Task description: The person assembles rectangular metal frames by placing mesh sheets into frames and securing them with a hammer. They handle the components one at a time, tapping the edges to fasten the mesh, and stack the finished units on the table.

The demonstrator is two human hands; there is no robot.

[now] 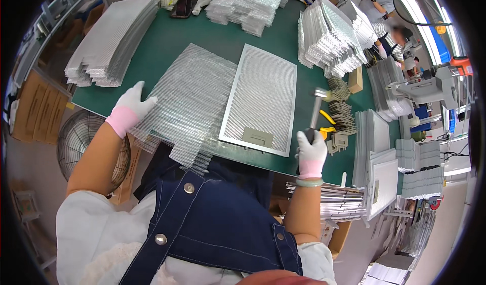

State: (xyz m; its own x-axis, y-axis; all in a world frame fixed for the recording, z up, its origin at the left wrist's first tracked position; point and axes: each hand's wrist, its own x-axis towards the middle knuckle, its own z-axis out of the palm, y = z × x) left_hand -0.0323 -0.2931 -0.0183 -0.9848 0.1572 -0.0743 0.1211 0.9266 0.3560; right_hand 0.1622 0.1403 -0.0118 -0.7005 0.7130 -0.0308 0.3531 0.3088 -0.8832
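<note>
My left hand (132,105), in a white glove with a pink cuff, rests with spread fingers on the left edge of a loose sheet of silver mesh (190,100) that hangs over the near table edge. Beside the sheet lies a framed mesh filter panel (263,95) with a small grey tab near its front rim. My right hand (311,151), gloved the same way, grips the dark handle of a metal hammer (317,105) whose head points away from me, just right of the panel.
The green table (177,37) carries stacks of mesh sheets at the left (114,39), back (248,4) and right (329,37). Small grey metal clips (341,110) and a yellow-handled tool (326,130) lie by the hammer. Finished panels (377,153) stand right. A fan (83,143) sits lower left. Other people work at the back right.
</note>
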